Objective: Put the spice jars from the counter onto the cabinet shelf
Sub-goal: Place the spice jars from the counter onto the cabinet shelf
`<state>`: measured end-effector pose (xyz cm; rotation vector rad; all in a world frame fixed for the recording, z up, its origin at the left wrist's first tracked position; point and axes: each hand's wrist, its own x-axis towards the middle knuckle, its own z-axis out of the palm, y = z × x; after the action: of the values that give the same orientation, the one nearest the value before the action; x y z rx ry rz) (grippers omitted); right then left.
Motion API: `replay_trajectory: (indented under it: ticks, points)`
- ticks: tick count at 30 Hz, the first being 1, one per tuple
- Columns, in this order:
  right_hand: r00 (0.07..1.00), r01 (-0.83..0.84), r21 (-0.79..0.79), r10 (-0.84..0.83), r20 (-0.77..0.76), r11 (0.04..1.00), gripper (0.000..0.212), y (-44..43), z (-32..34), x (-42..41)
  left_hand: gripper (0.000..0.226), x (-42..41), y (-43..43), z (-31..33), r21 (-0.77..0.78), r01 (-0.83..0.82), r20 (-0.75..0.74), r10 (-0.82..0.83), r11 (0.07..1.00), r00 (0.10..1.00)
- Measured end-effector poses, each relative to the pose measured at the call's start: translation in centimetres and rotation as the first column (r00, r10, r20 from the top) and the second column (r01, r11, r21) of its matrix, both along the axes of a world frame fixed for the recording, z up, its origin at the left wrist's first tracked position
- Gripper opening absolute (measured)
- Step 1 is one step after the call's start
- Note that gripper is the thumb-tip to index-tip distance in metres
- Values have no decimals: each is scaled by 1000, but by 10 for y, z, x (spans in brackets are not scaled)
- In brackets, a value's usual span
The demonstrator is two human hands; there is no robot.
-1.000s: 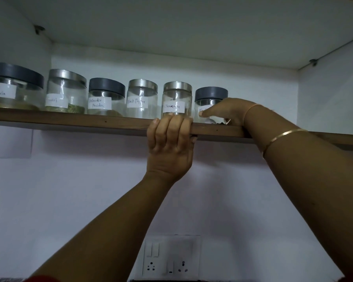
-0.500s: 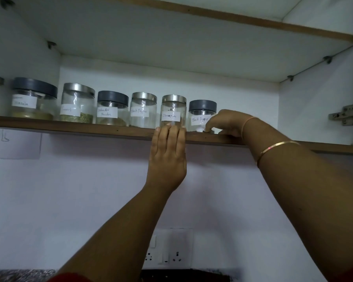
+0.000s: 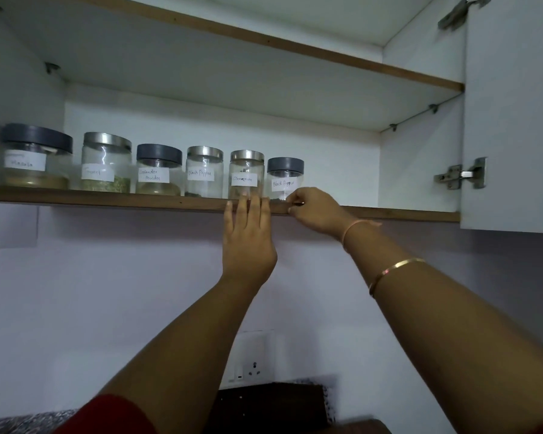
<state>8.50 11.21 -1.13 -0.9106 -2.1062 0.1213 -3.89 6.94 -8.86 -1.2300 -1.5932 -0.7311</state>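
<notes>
At the shelf [image 3: 107,200], left hand [image 3: 248,242] flat; right hand [image 3: 317,211] hides jar [image 3: 284,175] base, grip unclear.

We see glass spice jars [image 3: 204,173] standing upright in a row on the wood-edged cabinet shelf [image 3: 107,200]. Their lids are dark grey or silver. Each bears a white handwritten label.

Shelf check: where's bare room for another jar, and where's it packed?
Free: the shelf stretch between the dark-lidded Black Pepper jar and the cabinet side wall. Crowded: jars stand close together from the Masala jar to that Black Pepper jar. The left hand and right hand sit at the shelf edge by the Cinnamon jar.
</notes>
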Motion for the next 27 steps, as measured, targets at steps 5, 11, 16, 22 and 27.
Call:
replay_trajectory:
  ticks: [5,11,16,22,27]
  points:
    - [998,62,271,-58,-21,961,47,-19,-48,-7,62,-3,-12,1,-121,156,59,-149,980,987]
    - [987,137,224,-152,50,965,48,-31,-113,-19,62,-8,-21,-29,-256,187,82,-172,948,982]
    - [975,166,127,-183,128,978,47,-38,-179,-24,58,-17,-28,-102,-386,258,259,-164,886,952]
    - [952,183,-130,-143,270,975,50,-54,-283,-27,58,-30,-50,-211,-547,329,392,-112,770,913]
    - [911,225,-285,-98,400,932,50,-79,-353,-25,58,-33,-75,-283,-675,347,433,-30,651,901]
